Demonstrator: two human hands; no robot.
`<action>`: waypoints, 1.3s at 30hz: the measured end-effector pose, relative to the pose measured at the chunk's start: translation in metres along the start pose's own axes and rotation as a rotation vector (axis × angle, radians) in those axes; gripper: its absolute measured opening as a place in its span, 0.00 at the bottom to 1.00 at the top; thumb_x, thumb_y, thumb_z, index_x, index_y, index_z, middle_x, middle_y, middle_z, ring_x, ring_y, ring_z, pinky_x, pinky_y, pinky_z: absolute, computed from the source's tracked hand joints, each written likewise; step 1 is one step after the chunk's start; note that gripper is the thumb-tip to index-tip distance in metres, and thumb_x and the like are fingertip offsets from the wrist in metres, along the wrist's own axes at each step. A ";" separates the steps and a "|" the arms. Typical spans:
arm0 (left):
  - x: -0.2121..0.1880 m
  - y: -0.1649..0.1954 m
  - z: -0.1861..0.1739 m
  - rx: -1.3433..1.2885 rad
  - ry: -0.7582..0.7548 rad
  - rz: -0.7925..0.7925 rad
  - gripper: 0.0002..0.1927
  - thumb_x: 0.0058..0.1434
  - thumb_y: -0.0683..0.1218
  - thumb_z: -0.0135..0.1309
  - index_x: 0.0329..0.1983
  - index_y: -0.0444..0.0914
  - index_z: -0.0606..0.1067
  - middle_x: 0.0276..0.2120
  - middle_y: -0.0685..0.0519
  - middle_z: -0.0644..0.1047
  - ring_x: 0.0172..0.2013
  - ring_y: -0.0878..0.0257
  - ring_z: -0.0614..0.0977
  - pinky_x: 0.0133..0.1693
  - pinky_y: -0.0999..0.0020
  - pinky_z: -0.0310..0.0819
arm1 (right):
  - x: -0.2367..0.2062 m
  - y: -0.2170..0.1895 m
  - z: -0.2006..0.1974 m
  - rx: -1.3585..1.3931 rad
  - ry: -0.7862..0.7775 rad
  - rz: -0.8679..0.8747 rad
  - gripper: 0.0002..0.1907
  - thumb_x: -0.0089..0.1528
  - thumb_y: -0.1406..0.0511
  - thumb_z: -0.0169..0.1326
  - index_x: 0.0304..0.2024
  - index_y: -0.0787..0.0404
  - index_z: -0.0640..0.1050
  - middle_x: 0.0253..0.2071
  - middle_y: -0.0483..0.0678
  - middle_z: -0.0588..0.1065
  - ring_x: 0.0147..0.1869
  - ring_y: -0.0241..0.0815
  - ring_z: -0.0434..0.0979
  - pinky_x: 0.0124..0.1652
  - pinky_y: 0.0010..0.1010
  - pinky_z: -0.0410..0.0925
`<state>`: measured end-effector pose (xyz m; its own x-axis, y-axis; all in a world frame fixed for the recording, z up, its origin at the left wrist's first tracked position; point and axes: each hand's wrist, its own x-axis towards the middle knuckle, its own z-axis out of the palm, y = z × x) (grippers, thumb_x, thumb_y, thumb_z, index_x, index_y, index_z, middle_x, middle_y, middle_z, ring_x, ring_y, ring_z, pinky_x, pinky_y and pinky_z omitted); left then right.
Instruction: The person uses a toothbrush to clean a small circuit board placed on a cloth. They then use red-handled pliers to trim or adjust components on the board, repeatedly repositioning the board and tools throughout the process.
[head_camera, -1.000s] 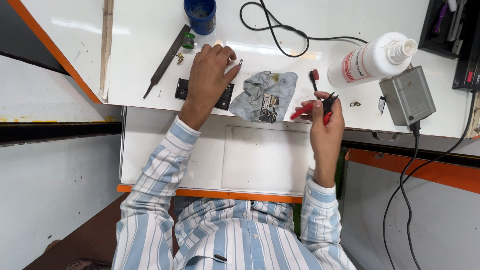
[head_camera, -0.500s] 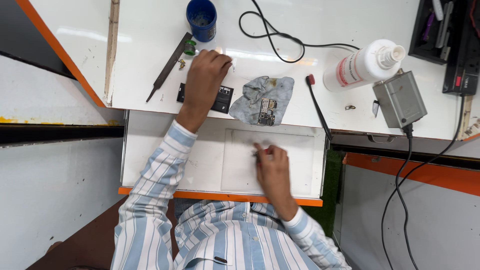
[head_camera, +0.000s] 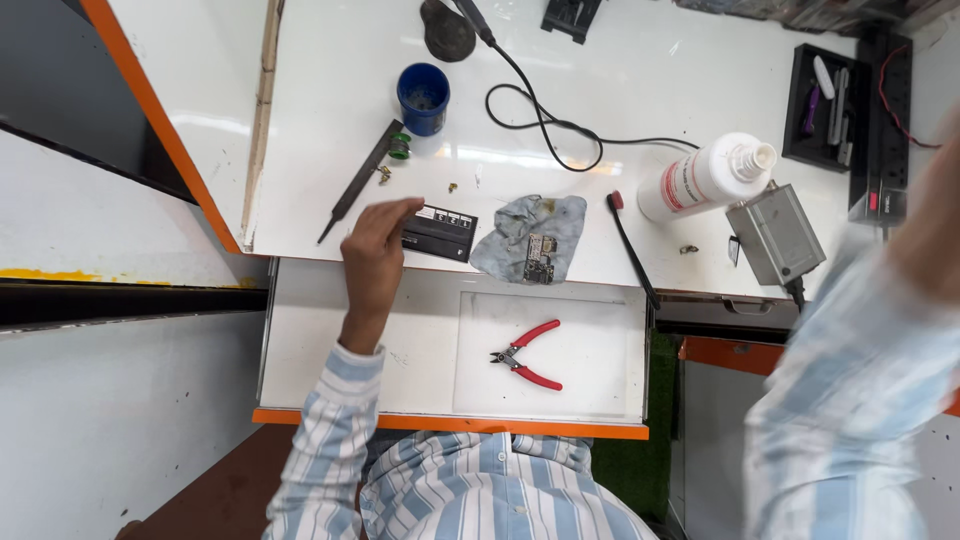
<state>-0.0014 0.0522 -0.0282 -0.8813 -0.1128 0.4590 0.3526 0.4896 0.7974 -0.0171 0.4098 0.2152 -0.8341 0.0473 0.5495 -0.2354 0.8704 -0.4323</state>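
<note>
My left hand (head_camera: 375, 250) rests at the table's front edge, fingers curled on the left end of a small black module (head_camera: 442, 231). Just right of it lies a grey cloth (head_camera: 510, 245) with a small circuit board (head_camera: 540, 258) on it. Red-handled cutters (head_camera: 525, 357) lie alone in the open white drawer (head_camera: 330, 370) below the table. My right arm's striped sleeve (head_camera: 850, 390) is raised and blurred at the right edge. The right hand itself is out of the picture.
A thin black tool with a red tip (head_camera: 630, 245), a white bottle (head_camera: 710, 178) on its side and a grey metal box (head_camera: 775, 235) sit to the right. Behind are a blue cup (head_camera: 423, 97), a black file (head_camera: 358, 180), a looped cable (head_camera: 560, 125) and a black tool tray (head_camera: 830, 105).
My right hand brought the red cutters from the table down into the drawer, let them go, and rose off to the right. My left hand stayed on the black module.
</note>
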 end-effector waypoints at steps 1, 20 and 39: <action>-0.007 0.000 -0.004 0.013 0.035 0.042 0.14 0.64 0.34 0.58 0.52 0.36 0.80 0.45 0.48 0.82 0.46 0.56 0.84 0.46 0.65 0.81 | 0.029 0.008 0.010 -0.047 -0.054 0.009 0.24 0.58 0.64 0.65 0.58 0.53 0.79 0.51 0.41 0.82 0.41 0.43 0.82 0.37 0.38 0.71; -0.100 -0.022 -0.025 0.011 0.005 -0.218 0.10 0.62 0.37 0.62 0.47 0.37 0.81 0.44 0.50 0.83 0.45 0.59 0.85 0.47 0.68 0.81 | 0.050 0.096 0.043 -0.131 -0.344 0.237 0.22 0.61 0.65 0.63 0.57 0.56 0.76 0.50 0.44 0.80 0.46 0.39 0.81 0.44 0.30 0.71; -0.101 -0.023 0.002 0.035 -0.028 -0.237 0.10 0.68 0.34 0.57 0.50 0.36 0.80 0.46 0.48 0.82 0.49 0.60 0.85 0.50 0.69 0.82 | -0.108 0.229 -0.098 0.016 -0.043 0.632 0.19 0.64 0.65 0.62 0.56 0.59 0.74 0.49 0.46 0.78 0.51 0.35 0.80 0.51 0.23 0.70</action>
<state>0.0789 0.0542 -0.0939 -0.9467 -0.2044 0.2489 0.1239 0.4824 0.8672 0.0677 0.6518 0.1271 -0.8337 0.5299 0.1557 0.3020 0.6734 -0.6747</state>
